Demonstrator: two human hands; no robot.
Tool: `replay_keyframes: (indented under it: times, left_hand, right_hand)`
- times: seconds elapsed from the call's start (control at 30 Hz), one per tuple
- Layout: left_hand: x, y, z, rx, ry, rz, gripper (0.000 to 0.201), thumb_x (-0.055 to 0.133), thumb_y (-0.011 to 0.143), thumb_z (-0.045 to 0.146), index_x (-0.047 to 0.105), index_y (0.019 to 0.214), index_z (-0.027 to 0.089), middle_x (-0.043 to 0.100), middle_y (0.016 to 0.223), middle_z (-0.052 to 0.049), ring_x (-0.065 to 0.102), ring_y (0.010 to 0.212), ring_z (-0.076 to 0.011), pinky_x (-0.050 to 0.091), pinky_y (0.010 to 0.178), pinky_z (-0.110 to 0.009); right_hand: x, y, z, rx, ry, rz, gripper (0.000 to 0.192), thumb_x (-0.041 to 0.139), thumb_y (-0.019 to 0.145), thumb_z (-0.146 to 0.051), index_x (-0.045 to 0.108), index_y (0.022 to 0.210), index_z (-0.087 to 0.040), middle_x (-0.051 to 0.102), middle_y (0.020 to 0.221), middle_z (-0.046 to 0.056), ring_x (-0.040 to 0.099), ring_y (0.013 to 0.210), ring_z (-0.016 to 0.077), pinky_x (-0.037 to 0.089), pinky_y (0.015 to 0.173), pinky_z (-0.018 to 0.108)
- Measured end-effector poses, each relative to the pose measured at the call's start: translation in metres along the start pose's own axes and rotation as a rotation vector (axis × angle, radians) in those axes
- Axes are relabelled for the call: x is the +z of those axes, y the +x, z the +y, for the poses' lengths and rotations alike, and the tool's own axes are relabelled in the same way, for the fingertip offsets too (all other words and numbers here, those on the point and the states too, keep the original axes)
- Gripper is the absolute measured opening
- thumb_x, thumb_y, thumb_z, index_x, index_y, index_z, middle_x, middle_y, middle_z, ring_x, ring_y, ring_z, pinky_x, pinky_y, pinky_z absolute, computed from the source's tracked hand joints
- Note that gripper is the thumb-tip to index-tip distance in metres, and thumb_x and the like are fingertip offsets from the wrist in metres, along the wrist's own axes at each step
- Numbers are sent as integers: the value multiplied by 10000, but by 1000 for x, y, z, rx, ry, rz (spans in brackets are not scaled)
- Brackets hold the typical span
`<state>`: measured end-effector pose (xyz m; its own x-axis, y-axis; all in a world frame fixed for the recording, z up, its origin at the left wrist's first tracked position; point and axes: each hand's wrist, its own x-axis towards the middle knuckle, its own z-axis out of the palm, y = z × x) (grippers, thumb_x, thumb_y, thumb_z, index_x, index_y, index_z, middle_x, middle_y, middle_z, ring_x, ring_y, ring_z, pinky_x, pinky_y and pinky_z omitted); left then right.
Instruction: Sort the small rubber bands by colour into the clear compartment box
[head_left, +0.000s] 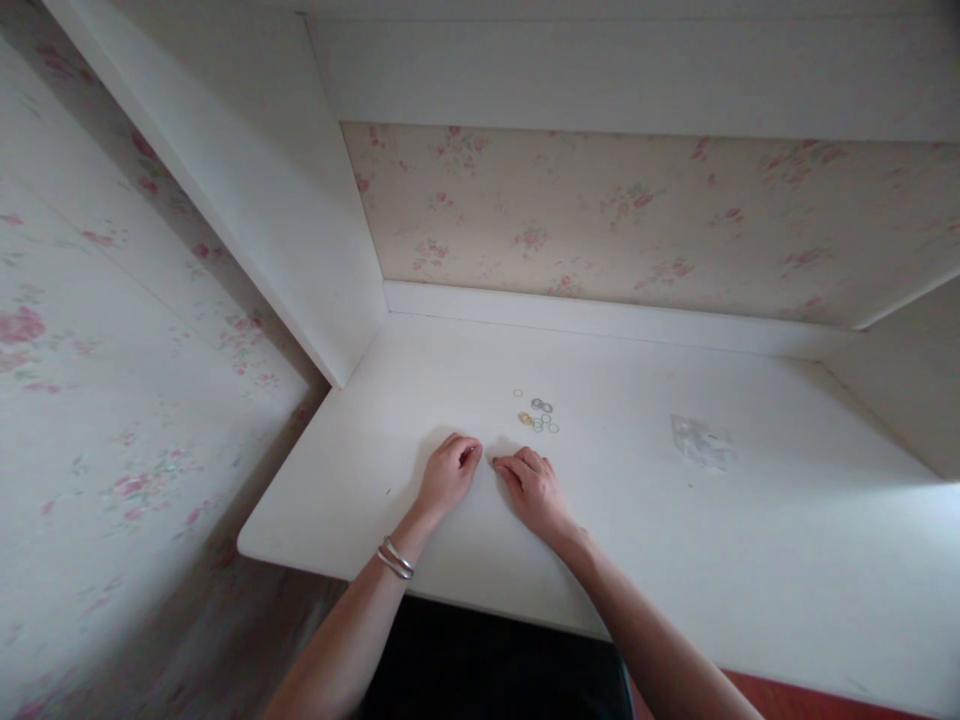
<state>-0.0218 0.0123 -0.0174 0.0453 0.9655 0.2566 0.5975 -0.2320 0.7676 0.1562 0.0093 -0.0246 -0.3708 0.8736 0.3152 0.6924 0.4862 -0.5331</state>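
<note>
My left hand (450,472) rests on the white desktop (630,560) with its fingers curled and the thumb against the forefinger. Just right of it is my right hand (532,488), also closed, its fingertips pressed together near the surface. A narrow gap separates the two hands. Whatever either pinch holds is hidden or too small to make out. Beyond my right hand lie several small rings: grey ones (541,405), gold-coloured ones (525,419) and thin pale green ones (553,428). One thin pale ring (517,393) lies apart, a little farther back.
A clear plastic bag (703,443) with unclear contents lies to the right. White side panels (300,200) and a low back ledge (600,312) bound the desk. The desk's rounded front left corner (251,540) is beside the flowered wall.
</note>
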Motion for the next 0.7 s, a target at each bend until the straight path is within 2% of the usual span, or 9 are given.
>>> replay_keyframes:
  times: [0.2,0.43,0.53,0.7]
  left_hand:
    - [1,0,-1,-11,-2,-1,170,460,889,242,619,862,189,617,836,-21,571,785,-132,443,714,-247]
    - [2,0,-1,-18,13,-10,177,459,892,261,621,868,193,610,826,-16,562,745,-125,438,694,-245]
    - [2,0,0,-19,13,-15,183,457,894,267,622,868,194,612,830,-17,564,739,-125,440,696,-247]
    - [3,1,-1,-23,20,-15,201,449,898,290,622,865,194,618,844,-26,571,758,-133,445,706,-256]
  right_hand:
    - [0,-4,4,58,84,84,274,397,940,-330,650,934,-225,625,838,41,564,767,152,415,726,277]
    - [-7,-4,12,160,-43,98,311,376,939,-357,656,933,-222,691,862,38,613,769,153,381,747,286]
    - [-14,0,21,247,-87,94,333,370,927,-391,663,965,-236,703,880,35,616,748,155,386,760,287]
    - [-27,6,41,359,-159,91,335,384,907,-416,669,986,-259,702,800,23,598,686,161,397,690,267]
